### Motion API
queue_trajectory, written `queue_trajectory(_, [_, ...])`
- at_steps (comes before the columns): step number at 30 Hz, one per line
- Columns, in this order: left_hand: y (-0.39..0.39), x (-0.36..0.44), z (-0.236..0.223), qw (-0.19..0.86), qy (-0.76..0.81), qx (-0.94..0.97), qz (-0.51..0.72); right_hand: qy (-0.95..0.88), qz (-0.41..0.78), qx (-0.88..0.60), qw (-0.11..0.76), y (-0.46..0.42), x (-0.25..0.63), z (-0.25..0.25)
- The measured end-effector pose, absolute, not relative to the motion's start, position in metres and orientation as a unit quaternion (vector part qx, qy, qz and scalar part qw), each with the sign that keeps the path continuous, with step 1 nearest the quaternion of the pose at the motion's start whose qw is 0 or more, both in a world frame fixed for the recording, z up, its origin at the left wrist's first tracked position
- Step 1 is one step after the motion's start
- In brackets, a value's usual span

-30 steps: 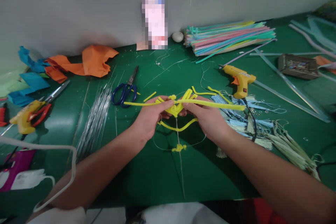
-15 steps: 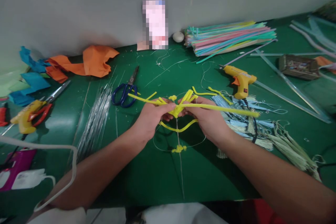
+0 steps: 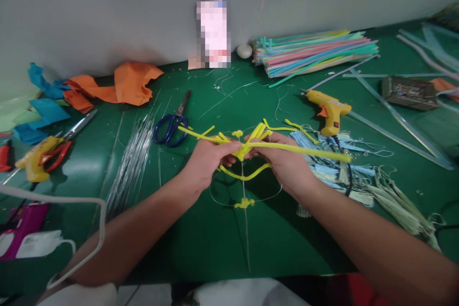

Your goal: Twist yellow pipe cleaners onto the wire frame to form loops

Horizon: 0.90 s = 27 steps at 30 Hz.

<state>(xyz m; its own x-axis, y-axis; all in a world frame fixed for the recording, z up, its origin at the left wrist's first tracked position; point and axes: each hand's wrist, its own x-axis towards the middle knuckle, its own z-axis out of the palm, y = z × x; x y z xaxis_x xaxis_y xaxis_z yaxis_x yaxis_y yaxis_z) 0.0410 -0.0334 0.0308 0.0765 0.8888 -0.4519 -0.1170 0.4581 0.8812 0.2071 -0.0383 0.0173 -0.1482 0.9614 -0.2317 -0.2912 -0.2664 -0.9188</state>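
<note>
My left hand (image 3: pixel 211 160) and my right hand (image 3: pixel 285 158) meet over the middle of the table. Both are closed, thumbs on top, on yellow pipe cleaners (image 3: pixel 299 148) bent and twisted together at a knot. One long strand sticks out to either side past my hands. A thin wire stem (image 3: pixel 247 234) hangs down from the knot. Below my hands a curved yellow pipe cleaner (image 3: pixel 244 177) bows downward. Farther down, a small yellow fuzzy piece (image 3: pixel 244 203) sits by the stem on a thin wire loop. The fingers under the knot are partly hidden.
Blue-handled scissors (image 3: pixel 172 126) and silver wires (image 3: pixel 132 167) lie to the left. A yellow glue gun (image 3: pixel 330 110) and tassels (image 3: pixel 358 177) are at the right. Behind them lies a bundle of coloured pipe cleaners (image 3: pixel 315 52). A blurred phone (image 3: pixel 213 31) leans on the wall.
The long yellow strand has tilted: its left end has shifted right and its right end has swung outward and lower. Both hands stay closed in nearly the same place.
</note>
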Motion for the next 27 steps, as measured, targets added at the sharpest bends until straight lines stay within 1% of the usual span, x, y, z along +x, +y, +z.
queue_trajectory(10, [-0.0331,0.04,0.0271,0.643,0.554,0.347,0.399,-0.38,0.656,-0.45,0.472,-0.0378,0.2073,0.0136])
queue_trajectory(17, [-0.0336,0.0396,0.0239,0.653,0.544,0.342,0.4,-0.368,0.656,-0.441,0.489,-0.0386,0.2076,0.0146])
queue_trajectory(27, [-0.0338,0.0401,0.0273,0.664,0.549,0.31,0.402,-0.373,0.665,-0.445,0.47,-0.0397,0.2092,0.0155])
